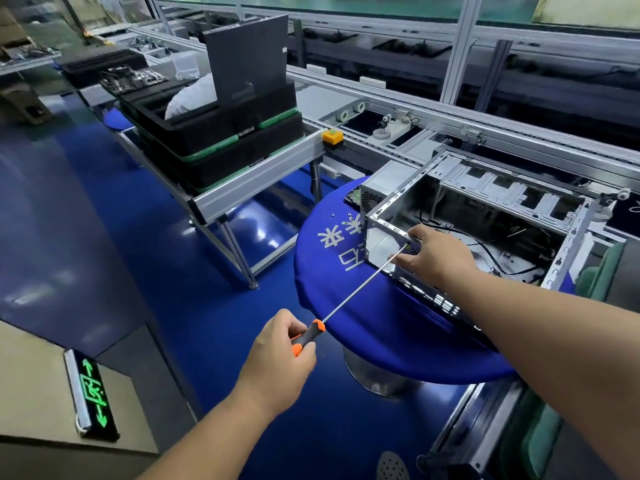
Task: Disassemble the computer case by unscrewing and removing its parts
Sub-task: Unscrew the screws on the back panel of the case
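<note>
Bare sheet-steel case (485, 216) lies open on the round blue table (346, 306). Left hand (280, 362) grips the screwdriver (346, 303) by its orange-black handle; right hand (433, 252) pinches its slim shaft at the case edge.

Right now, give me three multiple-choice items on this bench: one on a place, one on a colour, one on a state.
1. Where does the computer case stand?
A. on the blue round table
B. on the floor
C. on the black trays

2. What colours is the screwdriver handle?
A. red and white
B. black and orange
C. all green

3. What is the left hand doing?
A. resting flat on the table
B. hanging idle
C. gripping the screwdriver handle

Answers:
1 A: the case sits on the blue round table.
2 B: black grip with orange ends shows in the fist.
3 C: fingers curl round the handle, while the right hand steadies the shaft at the case's edge.
</note>
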`<state>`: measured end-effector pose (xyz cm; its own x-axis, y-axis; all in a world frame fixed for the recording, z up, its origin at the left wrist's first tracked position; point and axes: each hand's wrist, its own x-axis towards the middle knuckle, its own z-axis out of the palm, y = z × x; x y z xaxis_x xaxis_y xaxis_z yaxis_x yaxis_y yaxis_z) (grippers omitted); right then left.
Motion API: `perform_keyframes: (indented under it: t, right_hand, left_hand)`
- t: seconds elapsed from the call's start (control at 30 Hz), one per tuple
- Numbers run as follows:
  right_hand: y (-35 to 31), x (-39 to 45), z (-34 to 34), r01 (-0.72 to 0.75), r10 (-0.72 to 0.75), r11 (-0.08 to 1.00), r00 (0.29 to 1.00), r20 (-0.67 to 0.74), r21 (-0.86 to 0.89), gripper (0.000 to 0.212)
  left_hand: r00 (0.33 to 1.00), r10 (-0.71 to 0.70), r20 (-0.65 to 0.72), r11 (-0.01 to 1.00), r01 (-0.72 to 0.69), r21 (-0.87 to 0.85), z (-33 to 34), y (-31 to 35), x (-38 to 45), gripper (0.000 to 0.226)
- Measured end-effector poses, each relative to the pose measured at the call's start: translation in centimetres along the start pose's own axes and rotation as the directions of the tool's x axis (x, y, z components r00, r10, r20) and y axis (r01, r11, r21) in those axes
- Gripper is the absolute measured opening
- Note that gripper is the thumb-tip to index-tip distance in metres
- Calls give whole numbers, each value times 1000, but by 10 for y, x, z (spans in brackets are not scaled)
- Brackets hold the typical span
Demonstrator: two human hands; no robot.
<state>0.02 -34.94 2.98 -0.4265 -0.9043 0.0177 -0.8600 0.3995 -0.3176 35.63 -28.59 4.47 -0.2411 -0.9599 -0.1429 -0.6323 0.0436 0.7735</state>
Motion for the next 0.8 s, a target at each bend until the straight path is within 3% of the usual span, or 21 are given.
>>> perform_keyframes:
  t: [0.1,0.17,0.27,0.33,0.4,0.47,0.5,0.57,0.6,0.67,0.73,0.8]
  right_hand:
    - [0,1,0,-1,1,1000,1000,1,-4,80]
    - [0,1,0,-2,2,1000,1000,-2,-8,80]
    - [0,1,1,1,-1,1000,1000,-6,-9,80]
    - [1,0,1,6,-6,1000,1000,-7,-6,80]
    - [1,0,1,8,-8,1000,1000,-7,-6,80]
    - [0,1,1,7,-7,1000,1000,-7,-2,80]
    - [0,1,1,6,-6,1000,1000,-6,-1,80]
    - [0,1,1,2,-2,1000,1000,-9,-5,81]
    - [0,1,1,-1,1,1000,1000,-11,-7,81]
    - [0,1,1,-1,1,1000,1000,-12,-6,82]
    - [1,2,2,2,-2,1000,1000,-4,-3,83]
    - [1,2,2,-1,1,1000,1000,-1,1,82]
  left_hand:
    - [987,147,-69,977,-133,168,1,-4,-5,20]
    - [981,165,-100,973,-145,179,3,-4,-5,19]
    - [995,68,-75,996,-63,64,5,-4,-2,16]
    - [996,-87,-9,985,85,-149,6,-2,0,16]
    - [936,-307,169,818,351,-455,5,2,2,19]
    - [819,-423,389,523,571,-633,3,5,3,18]
    - [780,-440,446,414,617,-669,2,6,3,18]
    - [755,-459,468,302,628,-718,4,5,4,18]
    - [766,-465,445,295,608,-738,5,5,4,16]
    - [827,-459,324,397,517,-758,9,4,2,14]
    - [904,-398,154,577,378,-724,9,3,0,10]
    - [963,-270,-7,785,216,-581,8,3,-4,14]
